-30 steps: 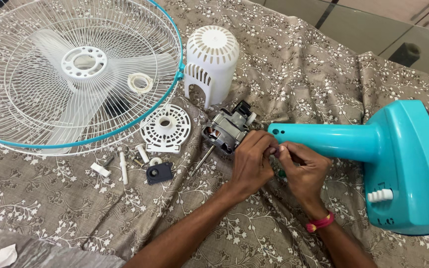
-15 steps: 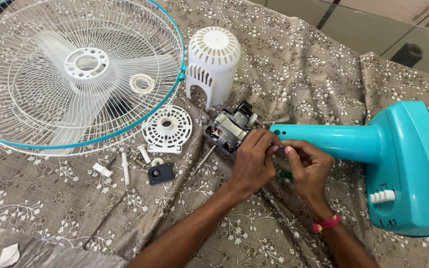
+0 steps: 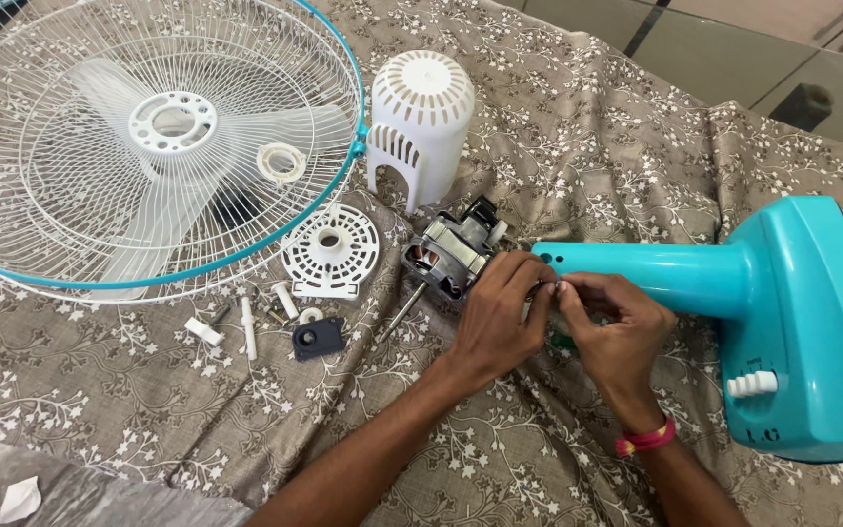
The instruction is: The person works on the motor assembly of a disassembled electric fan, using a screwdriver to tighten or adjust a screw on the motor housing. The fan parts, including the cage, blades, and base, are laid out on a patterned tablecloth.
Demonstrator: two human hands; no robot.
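one fan motor (image 3: 453, 256) is seen lying on the patterned cloth (image 3: 558, 127), shaft pointing down-left, just left of the neck end of one teal fan stand (image 3: 734, 293). both hands are met at the joint between motor and neck: left hand (image 3: 500, 317) is closed with fingertips pinched at that joint, its back covering the motor's right end; right hand (image 3: 612, 327) is closed likewise, fingertips touching the left's. whatever is pinched between them is too small and too covered to be identified. a bit of green is glimpsed under the right hand; what it is cannot be told. one red band (image 3: 644, 439) is worn on the right wrist

counted on the cloth: one white domed motor cover (image 3: 420, 122), upright, slotted; one wire guard with teal rim (image 3: 148, 146), cut off at the top and left edges; one translucent three-blade propeller (image 3: 173, 127) seen through the guard wires; one white ring (image 3: 282, 161) lying on the guard; one round white perforated plate (image 3: 332, 252); one small dark block (image 3: 317, 338); about four small white pins and pieces (image 3: 246, 327) left of the block, exact count unclear as they overlap

one white knob (image 3: 751, 383) is seen on the stand base; the base is cut off at the right edge. a scrap of white paper (image 3: 20, 500) is seen at bottom left
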